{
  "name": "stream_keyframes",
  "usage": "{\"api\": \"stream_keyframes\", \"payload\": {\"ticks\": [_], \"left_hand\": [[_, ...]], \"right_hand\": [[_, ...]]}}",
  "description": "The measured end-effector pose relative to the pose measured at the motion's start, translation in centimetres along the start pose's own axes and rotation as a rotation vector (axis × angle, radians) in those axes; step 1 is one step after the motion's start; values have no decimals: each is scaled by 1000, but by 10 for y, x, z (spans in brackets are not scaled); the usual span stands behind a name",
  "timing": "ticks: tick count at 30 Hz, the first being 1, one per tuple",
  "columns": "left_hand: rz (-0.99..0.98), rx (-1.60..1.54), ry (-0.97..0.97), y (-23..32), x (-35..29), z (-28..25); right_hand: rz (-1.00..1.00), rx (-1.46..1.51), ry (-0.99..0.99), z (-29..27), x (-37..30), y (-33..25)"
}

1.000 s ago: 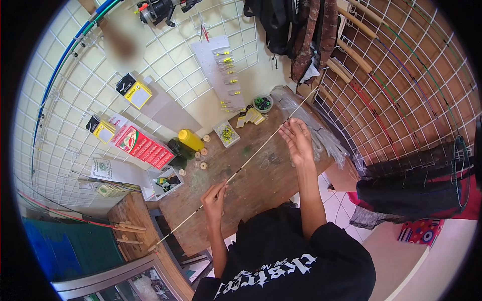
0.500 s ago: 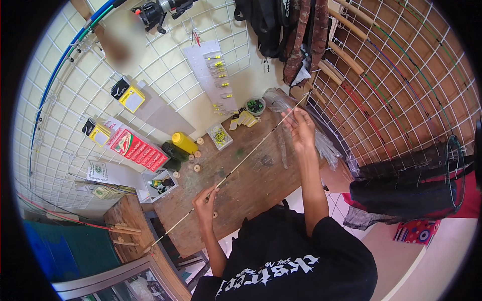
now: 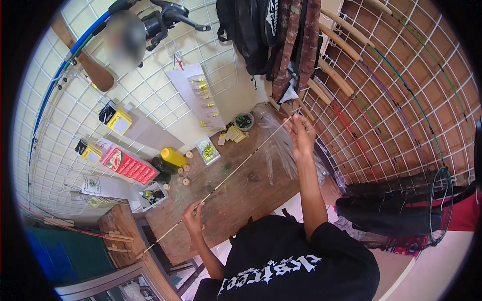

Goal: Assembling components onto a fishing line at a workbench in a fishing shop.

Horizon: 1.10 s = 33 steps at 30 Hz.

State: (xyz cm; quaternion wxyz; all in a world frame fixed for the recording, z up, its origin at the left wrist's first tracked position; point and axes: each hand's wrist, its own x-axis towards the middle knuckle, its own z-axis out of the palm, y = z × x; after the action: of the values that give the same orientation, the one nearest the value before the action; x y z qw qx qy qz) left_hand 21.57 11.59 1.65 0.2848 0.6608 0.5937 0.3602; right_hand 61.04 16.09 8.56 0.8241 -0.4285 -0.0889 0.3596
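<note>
Pinches a thin, pale, dark-banded rod (image 3: 236, 169) with the left hand (image 3: 192, 216), closing thumb and fingertips together on its lower stretch. Reaches toward the rod's upper part with the right hand (image 3: 303, 135), arm extended, fingers partly curled and slightly spread, meeting the rod near the fingertips; cannot tell whether gripping there or only touching.

Holds the rod aslant above the wooden surface (image 3: 241, 198), spanning from hand to hand and jutting past the left fingers toward the lower left, beyond the surface's near-left edge. Cannot make out clearly the end by the right fingers.

Faces, across the surface, a yellow bottle (image 3: 173, 157) beside a dark bottle (image 3: 160, 168), small wooden discs (image 3: 186, 181), a white tray of yellow-green pieces (image 3: 207, 150), yellow packets (image 3: 232, 134) and a round tub (image 3: 243, 122). Has clear plastic sleeves (image 3: 276, 145) lying just beside the right hand.
</note>
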Motion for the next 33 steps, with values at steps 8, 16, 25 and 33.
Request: {"api": "stream_keyframes", "payload": {"ticks": [8, 16, 25, 33], "left_hand": [[-37, 62, 10, 0, 3, 9], [-97, 60, -129, 39, 10, 11], [374, -243, -213, 186, 75, 104], [223, -439, -523, 227, 119, 167]], "right_hand": [[-99, -10, -57, 0, 1, 3], [-47, 19, -107, -1, 6, -1], [-68, 46, -121, -1, 1, -12], [-75, 53, -181, 3, -1, -13]]}}
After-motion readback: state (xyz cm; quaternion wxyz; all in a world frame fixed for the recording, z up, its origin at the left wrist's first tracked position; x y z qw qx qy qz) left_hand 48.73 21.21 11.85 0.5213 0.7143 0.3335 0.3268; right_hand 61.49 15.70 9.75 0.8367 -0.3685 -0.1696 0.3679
